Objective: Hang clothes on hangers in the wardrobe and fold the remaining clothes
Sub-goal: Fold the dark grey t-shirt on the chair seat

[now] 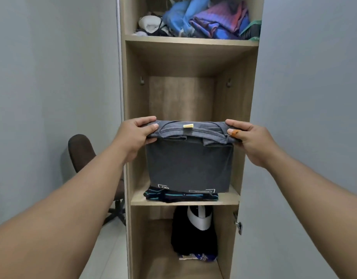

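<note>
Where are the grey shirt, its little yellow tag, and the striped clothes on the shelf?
grey shirt (188, 168): head view, hanging front panel.
yellow tag (188, 126): head view, tag's middle, at collar.
striped clothes (180, 196): head view, folded pile's front edge.

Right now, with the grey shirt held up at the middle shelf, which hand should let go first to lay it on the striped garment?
Neither is clearly better: the left hand and right hand pinch opposite shoulders of the folded grey shirt at level height, its hem just above the striped garment. Probably lower both together.
</note>
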